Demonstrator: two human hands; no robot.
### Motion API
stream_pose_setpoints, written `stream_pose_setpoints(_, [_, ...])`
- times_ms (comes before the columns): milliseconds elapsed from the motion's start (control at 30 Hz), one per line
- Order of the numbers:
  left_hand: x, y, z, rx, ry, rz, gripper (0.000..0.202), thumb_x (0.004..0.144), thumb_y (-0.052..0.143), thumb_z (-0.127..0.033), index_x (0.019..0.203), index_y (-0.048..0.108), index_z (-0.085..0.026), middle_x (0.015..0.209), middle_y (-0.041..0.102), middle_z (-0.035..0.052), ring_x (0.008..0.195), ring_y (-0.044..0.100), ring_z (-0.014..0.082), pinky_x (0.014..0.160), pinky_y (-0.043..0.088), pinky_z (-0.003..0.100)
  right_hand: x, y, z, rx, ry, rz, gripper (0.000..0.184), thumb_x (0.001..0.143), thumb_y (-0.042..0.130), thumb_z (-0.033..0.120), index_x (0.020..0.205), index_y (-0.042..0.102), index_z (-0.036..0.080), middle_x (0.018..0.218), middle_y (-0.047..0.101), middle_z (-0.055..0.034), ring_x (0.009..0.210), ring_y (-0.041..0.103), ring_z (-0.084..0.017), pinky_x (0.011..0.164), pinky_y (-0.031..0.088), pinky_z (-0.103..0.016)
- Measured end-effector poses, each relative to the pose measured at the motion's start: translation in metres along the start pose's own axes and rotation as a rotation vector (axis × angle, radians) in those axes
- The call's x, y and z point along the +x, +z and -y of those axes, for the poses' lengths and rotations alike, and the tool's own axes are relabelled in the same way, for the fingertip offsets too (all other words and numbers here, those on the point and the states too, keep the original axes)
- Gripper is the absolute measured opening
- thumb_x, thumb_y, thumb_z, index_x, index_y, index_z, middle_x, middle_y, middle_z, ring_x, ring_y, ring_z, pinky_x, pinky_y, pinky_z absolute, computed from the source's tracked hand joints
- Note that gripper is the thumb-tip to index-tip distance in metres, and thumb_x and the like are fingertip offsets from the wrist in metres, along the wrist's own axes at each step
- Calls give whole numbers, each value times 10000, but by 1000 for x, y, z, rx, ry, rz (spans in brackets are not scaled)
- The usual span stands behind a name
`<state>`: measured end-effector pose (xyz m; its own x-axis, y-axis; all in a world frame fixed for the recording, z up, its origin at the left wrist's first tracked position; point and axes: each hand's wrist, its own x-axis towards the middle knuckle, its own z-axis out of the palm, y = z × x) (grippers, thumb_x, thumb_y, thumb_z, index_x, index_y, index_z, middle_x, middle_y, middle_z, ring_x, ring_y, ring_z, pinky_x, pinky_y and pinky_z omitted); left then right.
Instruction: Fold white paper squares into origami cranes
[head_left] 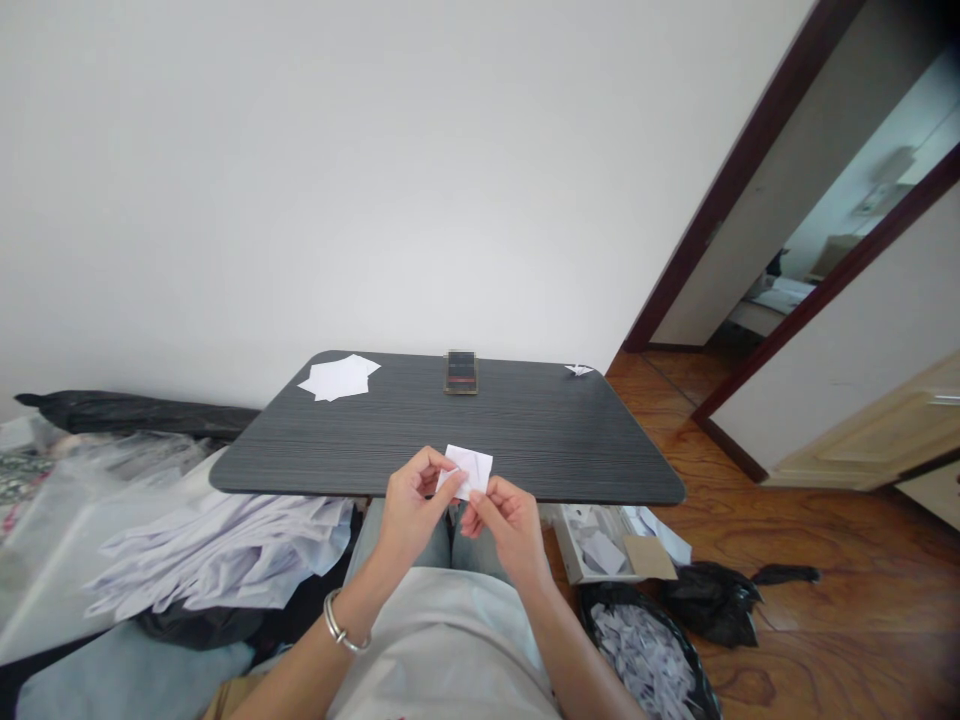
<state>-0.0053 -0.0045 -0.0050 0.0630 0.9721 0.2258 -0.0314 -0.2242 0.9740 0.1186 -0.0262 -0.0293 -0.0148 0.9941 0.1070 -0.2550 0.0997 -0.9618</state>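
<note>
A small folded square of white paper [474, 468] is held up near the table's front edge, with crease lines on its face. My left hand [420, 495] pinches its left side between thumb and fingers. At the lower right corner, my right hand [506, 520] grips the same paper between thumb and fingertips. Beyond, on the dark table [525, 430], a stack of white paper sheets [337, 378] lies at the far left. A small folded paper crane [578, 370] rests at the far right corner.
A phone-like device [461, 372] stands at the table's back middle. Right of my legs are a white box [577, 555] with paper and a black-lined bin [645, 650] full of folded paper pieces. A black plastic bag [712, 600] lies on the floor. White cloth [232, 550] is heaped at left.
</note>
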Motion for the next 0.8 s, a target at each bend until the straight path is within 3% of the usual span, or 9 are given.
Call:
stream_pose_setpoints(200, [1,-7,-2,0,43,82,151,753,600,-259,673,543,-145,590,557,-19,549,526,93,519,435,181,0,-1,1,37,1,10,279,741,629,394,613,573,152,490,615,11,402,536,-85,406,428,-180])
stream_pose_setpoints(500, [0,-9,-2,178,115,64,177,776,574,-241,636,516,-148,558,539,-32,514,504,82,494,383,171,1,1,1,-2,-29,-60,299,744,620,432,655,566,151,522,620,7,430,555,-86,418,433,-174])
stream_pose_setpoints(800, [-4,-1,0,203,142,-3,180,796,532,-246,647,493,-152,552,501,-42,506,489,79,488,370,170,-1,2,5,-50,-55,-57,331,749,603,453,621,533,155,476,585,18,392,519,-81,401,416,-179])
